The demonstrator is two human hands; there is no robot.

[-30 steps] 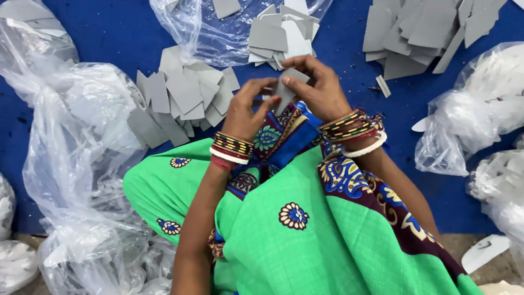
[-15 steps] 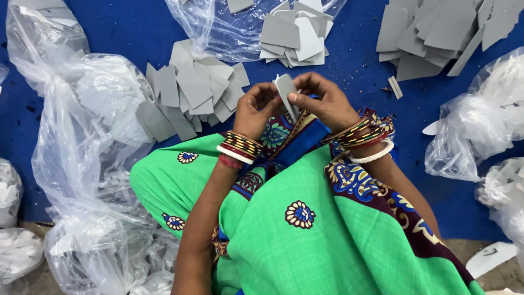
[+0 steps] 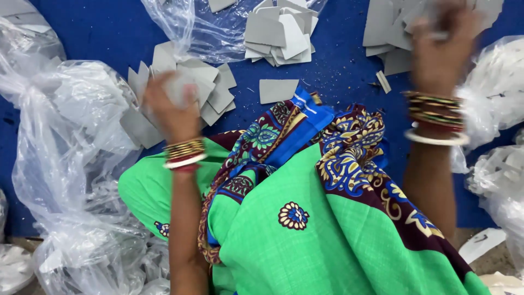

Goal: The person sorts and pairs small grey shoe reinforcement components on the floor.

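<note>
Overhead view of a seated person in a green garment (image 3: 338, 240) with a patterned blue and maroon border, working on a blue floor covering (image 3: 103, 33). The left hand (image 3: 172, 106) lies over the left-hand pile of grey cut pieces (image 3: 210, 82), fingers curled around a pale grey piece; motion blur hides the exact grip. The right hand (image 3: 442, 46) is raised over the upper-right stack of grey pieces (image 3: 390, 27); it is strongly blurred, so whether it is open or closed cannot be told. Both wrists carry banded bangles.

Open room: a strip of bare blue covering runs between the two hands, just beyond the garment's edge. In it lie a single flat grey rectangular piece (image 3: 278, 90) and a small narrow offcut (image 3: 383, 82), well apart from each other. A third heap of grey pieces (image 3: 281, 30) rests on an opened clear plastic bag (image 3: 185, 27) at top centre. The left side is bounded by a large crumpled clear bag (image 3: 65, 142), close beside the left forearm; the right side by bags of whitish material (image 3: 496, 82), just beside the right wrist.

The grey pieces are thin, flat, matt, mostly four-sided with straight cut edges, overlapping loosely at varied angles.
</note>
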